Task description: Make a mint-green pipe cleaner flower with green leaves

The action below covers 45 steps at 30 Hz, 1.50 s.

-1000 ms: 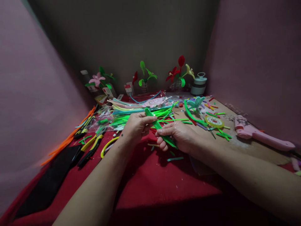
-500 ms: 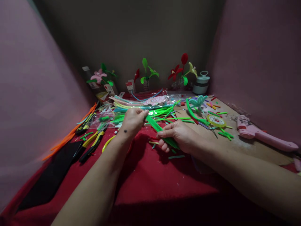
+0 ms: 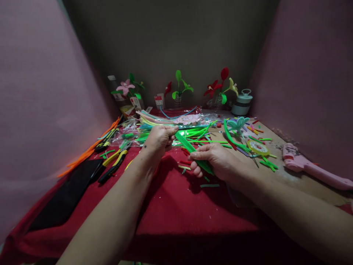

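Note:
A flat strip of green pipe cleaners (image 3: 184, 142) lies side by side between my hands, held above the red cloth. My left hand (image 3: 160, 139) pinches its upper end between thumb and fingers. Lower down, my right hand (image 3: 213, 158) is closed around the strip, and its lower end sticks out beneath the palm. Behind my hands are loose green pipe cleaners (image 3: 206, 132) and a clear bag holding pastel ones (image 3: 154, 119). Short red, cream and green offcuts (image 3: 185, 168) lie on the cloth below the strip.
Yellow-handled pliers (image 3: 114, 165) and a black flat object (image 3: 66, 195) lie at left beside orange pipe cleaners (image 3: 91, 147). On the right are a teal flower (image 3: 238, 125), a yellow spool (image 3: 258, 148) and a pink glue gun (image 3: 309, 162). Finished flowers (image 3: 216, 86) stand at the back.
The view has shifted, so everything sits slightly further right in the picture. Both hands keep their hold on the green strip, with hardly any change in their grip.

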Motion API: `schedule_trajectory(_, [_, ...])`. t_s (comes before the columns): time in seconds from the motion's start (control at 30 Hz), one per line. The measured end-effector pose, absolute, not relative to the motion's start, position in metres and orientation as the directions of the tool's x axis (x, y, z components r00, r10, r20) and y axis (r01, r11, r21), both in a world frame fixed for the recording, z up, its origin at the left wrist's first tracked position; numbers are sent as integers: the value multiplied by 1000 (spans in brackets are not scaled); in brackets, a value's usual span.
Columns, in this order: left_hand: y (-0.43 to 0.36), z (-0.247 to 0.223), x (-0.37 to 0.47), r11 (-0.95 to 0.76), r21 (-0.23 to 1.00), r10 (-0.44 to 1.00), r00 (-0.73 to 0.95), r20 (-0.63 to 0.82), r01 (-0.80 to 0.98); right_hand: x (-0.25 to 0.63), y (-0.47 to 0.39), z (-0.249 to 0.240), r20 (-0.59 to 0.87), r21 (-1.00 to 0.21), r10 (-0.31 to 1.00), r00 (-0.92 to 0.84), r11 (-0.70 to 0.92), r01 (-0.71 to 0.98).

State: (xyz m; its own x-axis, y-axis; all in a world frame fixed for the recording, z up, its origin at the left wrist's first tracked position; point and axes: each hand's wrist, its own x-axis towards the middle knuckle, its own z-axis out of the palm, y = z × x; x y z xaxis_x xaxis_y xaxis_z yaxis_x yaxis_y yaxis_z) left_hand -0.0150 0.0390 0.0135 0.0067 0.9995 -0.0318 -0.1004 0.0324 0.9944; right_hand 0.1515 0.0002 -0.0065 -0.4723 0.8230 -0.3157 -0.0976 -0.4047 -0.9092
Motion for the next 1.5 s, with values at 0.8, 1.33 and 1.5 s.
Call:
schedule_trajectory(0.8, [29, -13, 21, 35, 986, 997, 74, -23, -165, 153, 12, -21, -266, -908, 850, -456, -379, -177])
schedule_trajectory(1.33, [30, -8, 14, 224, 939, 935, 328, -132, -262, 158, 11, -13, -266, -911, 832, -488, -382, -156])
schedule_trajectory(1.5, [30, -10, 15, 262, 905, 914, 388, -121, -334, 161, 16, -10, -297, -894, 800, -521, -425, -142])
